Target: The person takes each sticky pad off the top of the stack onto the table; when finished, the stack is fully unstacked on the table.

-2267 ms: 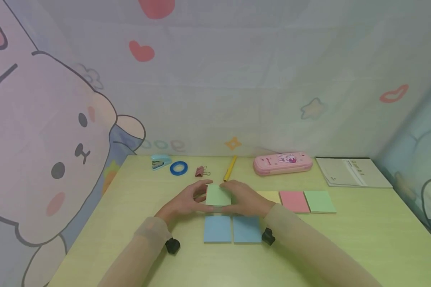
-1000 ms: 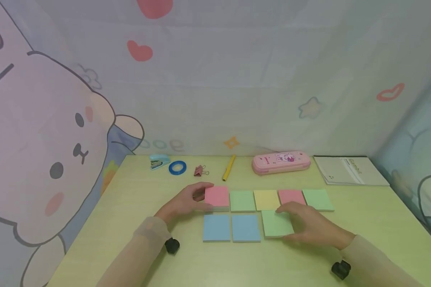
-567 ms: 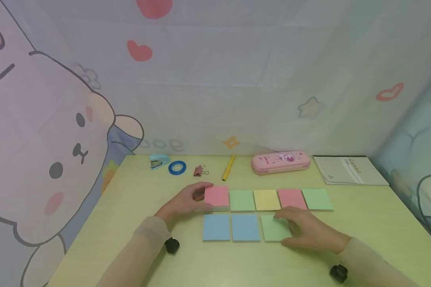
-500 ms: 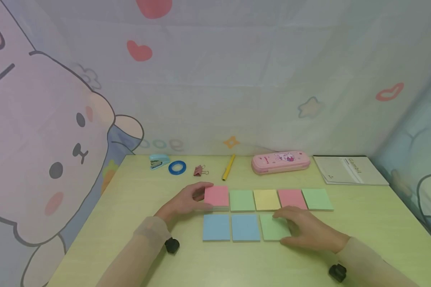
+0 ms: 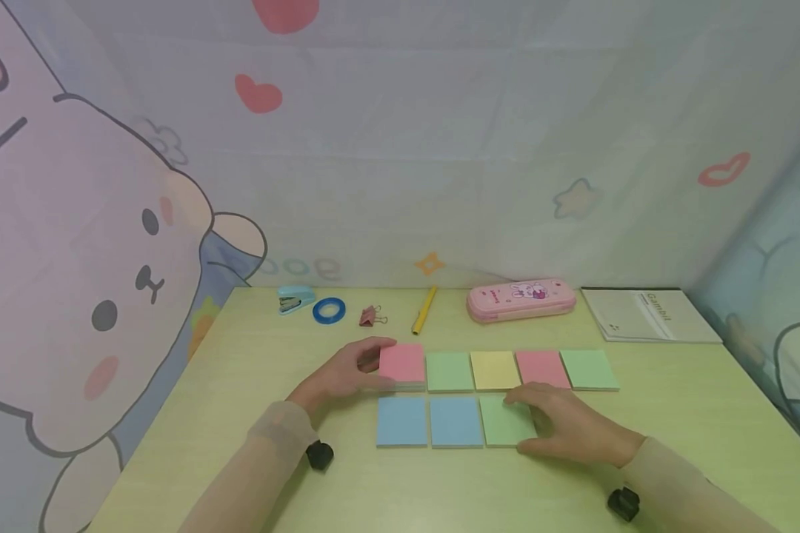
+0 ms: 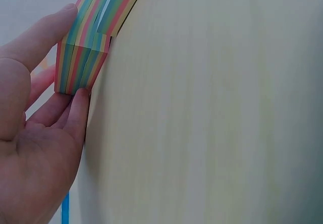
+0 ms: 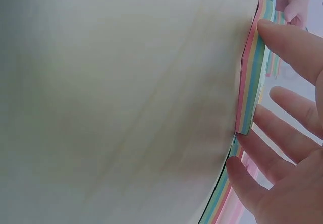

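Green pad (image 5: 501,426) is sitting pinched by the half-curled right hand (image 5: 570,423); the left hand (image 5: 344,371) is gripping a pink-topped stack (image 5: 403,364); a notebook (image 5: 630,317) is reading “Gambit”.

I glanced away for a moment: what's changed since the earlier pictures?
The right hand moved the green pad from atop the stack rightward and nearer, beside the blue pads, and holds it there. The stack's top is now pink. The left hand still grips the stack; the pencil case stayed put.
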